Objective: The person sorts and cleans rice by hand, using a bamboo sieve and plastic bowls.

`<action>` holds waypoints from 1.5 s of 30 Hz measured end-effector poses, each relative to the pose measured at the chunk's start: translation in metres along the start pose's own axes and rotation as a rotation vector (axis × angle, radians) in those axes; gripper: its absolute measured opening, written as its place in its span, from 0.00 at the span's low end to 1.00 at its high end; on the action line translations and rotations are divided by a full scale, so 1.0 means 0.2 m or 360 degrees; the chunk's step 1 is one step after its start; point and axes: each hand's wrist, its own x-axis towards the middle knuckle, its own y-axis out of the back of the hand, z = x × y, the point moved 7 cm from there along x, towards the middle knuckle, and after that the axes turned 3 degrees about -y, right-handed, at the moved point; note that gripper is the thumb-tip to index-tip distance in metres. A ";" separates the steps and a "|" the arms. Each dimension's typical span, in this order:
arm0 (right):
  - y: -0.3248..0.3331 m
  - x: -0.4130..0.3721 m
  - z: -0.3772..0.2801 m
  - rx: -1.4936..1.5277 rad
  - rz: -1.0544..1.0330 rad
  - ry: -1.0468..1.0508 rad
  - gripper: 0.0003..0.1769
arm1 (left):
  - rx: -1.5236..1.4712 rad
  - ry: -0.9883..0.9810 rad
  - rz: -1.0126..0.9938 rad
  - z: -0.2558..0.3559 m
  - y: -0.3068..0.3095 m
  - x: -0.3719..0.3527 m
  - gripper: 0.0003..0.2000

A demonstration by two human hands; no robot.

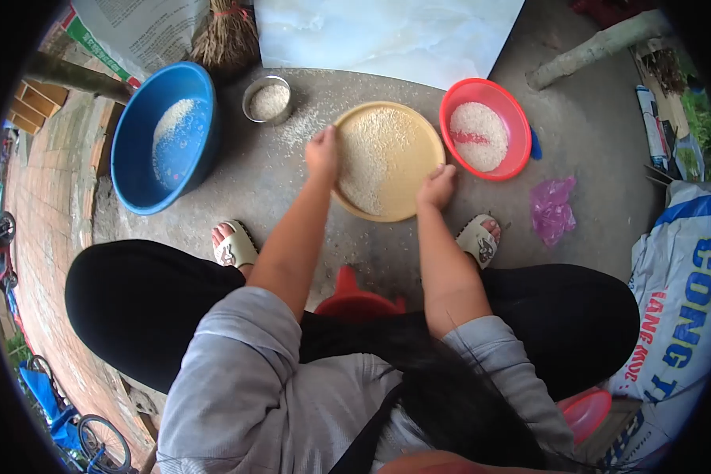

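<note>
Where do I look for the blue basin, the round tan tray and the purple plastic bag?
Blue basin (pixel 200 150): head view, right inner wall.
Round tan tray (pixel 409 170): head view, bare right part of its surface.
Purple plastic bag (pixel 552 211): head view, crumpled middle.

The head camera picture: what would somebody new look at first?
Probably the round yellow tray of pale grains in the middle, held by the left hand and right hand. Next, the big blue plastic basin on the left and bright red plastic basin on the right, both holding grains too.
</note>
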 end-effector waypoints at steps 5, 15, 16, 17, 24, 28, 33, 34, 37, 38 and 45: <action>-0.33 -0.21 -0.18 0.0101 -0.0342 0.0106 0.11 | -0.0365 0.0298 0.0058 -0.15 0.41 0.24 0.16; -0.03 0.01 0.12 0.0060 -0.0137 -0.0171 0.12 | -0.0232 0.0148 -0.0056 -0.14 -0.04 0.04 0.19; -0.12 -0.04 0.11 0.0090 -0.0212 -0.0213 0.12 | -0.0162 0.0127 0.0010 -0.13 0.06 0.07 0.18; -0.21 -0.09 0.06 0.0005 -0.0291 -0.0138 0.12 | -0.0316 0.0277 -0.0025 -0.16 0.16 0.12 0.18; -0.28 -0.04 -0.05 0.0232 -0.0388 -0.0021 0.13 | -0.0342 0.0384 0.0333 -0.25 0.29 0.13 0.16; -0.05 0.07 0.12 0.0132 -0.0178 -0.0202 0.12 | -0.0341 0.0202 0.0043 -0.13 -0.03 -0.03 0.19; -0.27 -0.17 -0.05 -0.0008 -0.0416 -0.0119 0.13 | -0.0414 0.0427 -0.0020 -0.18 0.30 0.13 0.16; -0.34 -0.23 -0.09 0.0065 -0.0492 -0.0041 0.12 | -0.0424 0.0428 0.0002 -0.21 0.36 0.13 0.16; -0.36 -0.22 -0.14 0.0120 -0.0468 0.0018 0.13 | -0.0528 0.0334 0.0264 -0.20 0.48 0.12 0.15; -0.34 -0.14 -0.10 0.0131 -0.0428 -0.0039 0.13 | -0.0565 0.0280 0.0276 -0.21 0.40 0.11 0.16; -0.07 -0.04 -0.06 0.0054 -0.0109 -0.0183 0.12 | -0.0336 0.0042 0.0087 -0.07 0.11 0.10 0.19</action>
